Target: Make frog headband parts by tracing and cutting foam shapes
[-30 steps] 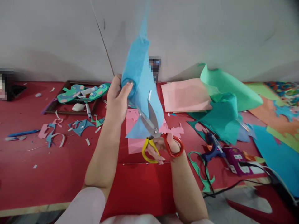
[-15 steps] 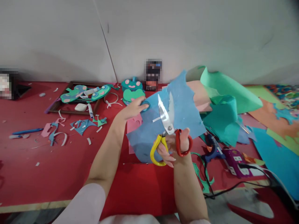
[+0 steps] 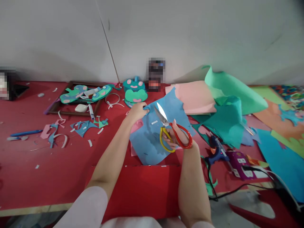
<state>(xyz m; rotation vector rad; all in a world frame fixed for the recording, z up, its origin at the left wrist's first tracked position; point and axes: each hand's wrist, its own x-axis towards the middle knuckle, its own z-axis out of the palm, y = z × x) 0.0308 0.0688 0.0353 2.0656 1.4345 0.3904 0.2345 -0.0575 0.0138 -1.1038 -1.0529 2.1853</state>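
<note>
A blue felt sheet (image 3: 158, 139) with a jagged outline lies before me, over some pink felt (image 3: 137, 126). At its upper left edge my left hand (image 3: 137, 112) is closed on a small curled piece of blue felt (image 3: 146, 109); whether this joins the sheet I cannot tell. My right hand (image 3: 177, 134) grips scissors (image 3: 164, 119) with one red and one yellow handle. The blades point up and left over the sheet, slightly apart, with no felt visible between them. A small white strip (image 3: 154, 122) rests on the sheet near the blades.
Frog-face felt pieces (image 3: 136, 95) stand behind my left hand. A brown frame (image 3: 71, 110) holds more felt pieces and a marker. To the right are pink sheets (image 3: 194, 95), green felt (image 3: 232, 91), a glue gun (image 3: 217, 148), a purple box (image 3: 239, 163) and cables. Scraps (image 3: 83, 127) lie left.
The blue sheet has come down flatter onto the table, uncovering the pink sheets behind. My right hand turned with the scissors, and the blades are closer together. My left hand moved slightly down.
</note>
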